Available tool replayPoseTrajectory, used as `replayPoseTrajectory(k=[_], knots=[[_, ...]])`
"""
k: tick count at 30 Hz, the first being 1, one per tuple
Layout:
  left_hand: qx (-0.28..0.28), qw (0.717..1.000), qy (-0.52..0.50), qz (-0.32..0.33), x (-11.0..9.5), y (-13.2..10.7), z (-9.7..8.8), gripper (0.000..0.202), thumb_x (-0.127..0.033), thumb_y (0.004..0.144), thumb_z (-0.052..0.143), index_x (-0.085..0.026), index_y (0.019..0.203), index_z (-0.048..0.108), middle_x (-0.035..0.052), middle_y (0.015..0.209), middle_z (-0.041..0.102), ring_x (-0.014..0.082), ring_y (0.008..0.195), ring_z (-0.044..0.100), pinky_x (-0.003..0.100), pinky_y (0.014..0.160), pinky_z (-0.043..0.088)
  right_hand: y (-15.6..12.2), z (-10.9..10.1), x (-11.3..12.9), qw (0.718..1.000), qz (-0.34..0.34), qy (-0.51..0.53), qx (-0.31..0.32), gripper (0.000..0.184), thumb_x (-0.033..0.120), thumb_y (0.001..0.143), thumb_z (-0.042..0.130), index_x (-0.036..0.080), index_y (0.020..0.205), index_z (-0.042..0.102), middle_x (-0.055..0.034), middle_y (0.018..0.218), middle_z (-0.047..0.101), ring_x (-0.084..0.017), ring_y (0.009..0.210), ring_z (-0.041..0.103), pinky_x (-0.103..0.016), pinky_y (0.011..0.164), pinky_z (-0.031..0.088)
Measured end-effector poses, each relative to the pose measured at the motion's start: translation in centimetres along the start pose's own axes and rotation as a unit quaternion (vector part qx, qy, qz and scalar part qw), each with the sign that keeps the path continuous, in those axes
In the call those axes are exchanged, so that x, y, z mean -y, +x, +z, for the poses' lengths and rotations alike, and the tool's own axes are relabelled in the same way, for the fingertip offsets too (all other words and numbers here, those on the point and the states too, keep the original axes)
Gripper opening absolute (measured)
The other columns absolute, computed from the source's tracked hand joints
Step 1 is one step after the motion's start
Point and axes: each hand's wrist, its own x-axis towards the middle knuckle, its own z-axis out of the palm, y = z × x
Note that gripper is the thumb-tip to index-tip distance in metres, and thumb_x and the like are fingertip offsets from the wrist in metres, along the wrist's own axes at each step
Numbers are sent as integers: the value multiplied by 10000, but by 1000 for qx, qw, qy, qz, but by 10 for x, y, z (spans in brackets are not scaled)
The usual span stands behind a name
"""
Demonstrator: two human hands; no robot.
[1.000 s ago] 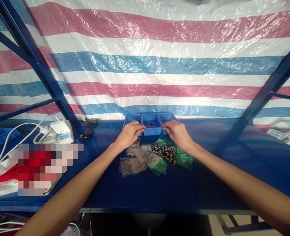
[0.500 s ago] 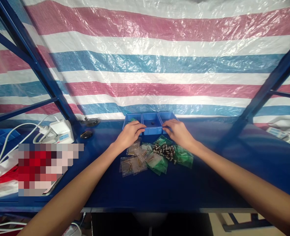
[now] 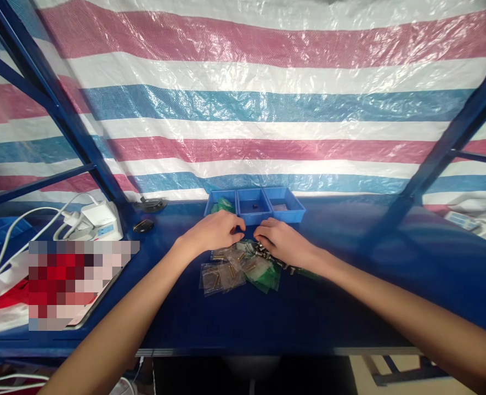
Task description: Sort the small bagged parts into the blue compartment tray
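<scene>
My left hand and my right hand meet over a small pile on the blue table, their fingers curled down and the fingertips nearly touching. Whatever they pinch is hidden. The pile holds clear bags of brass pieces, green bags and loose dark metal pieces, partly under my right hand. Just behind stand three joined blue trays: green bags lie in the left one, a small dark piece in the middle one, and something brownish in the right one.
A white power adapter with white cables sits at the left, near a small black object and a round black disc. Slanted blue frame posts rise on both sides. A striped tarp closes the back.
Both hands came back from the front rims of the blue trays toward me and toward each other. They now sit over the pile, and the trays' insides show.
</scene>
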Motion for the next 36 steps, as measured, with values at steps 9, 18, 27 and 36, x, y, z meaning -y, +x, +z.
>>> replayPoseTrajectory(k=[9,18,27,36], knots=[[126,984,-123,-43,1,-3,-16,351,-558,807,743,-208,781,766,2,677,674,147,599,598,270,533,361,1,-2,8,995,-41,-90,14,246,119,1027,452,145,928,675,-91,831,637,-227,796,554,-352,750,431],[134,980,-143,-30,10,0,-4,209,-432,789,788,-223,789,781,9,774,683,146,680,605,259,599,401,-2,-4,19,997,-22,-70,30,231,105,1015,450,157,933,660,-87,855,641,-226,824,546,-351,769,439],[110,945,-307,-29,11,1,-11,273,-432,918,648,-173,831,651,7,745,614,130,662,551,259,596,396,2,-8,19,993,38,97,-62,248,262,1050,497,178,969,716,-72,904,718,-226,869,625,-350,763,452],[-101,955,-275,-34,-11,7,8,192,-357,985,575,-188,894,570,-30,715,532,107,645,478,243,603,356,5,-8,18,942,153,290,-71,190,335,956,590,195,874,688,-25,829,696,-179,723,576,-312,655,389]])
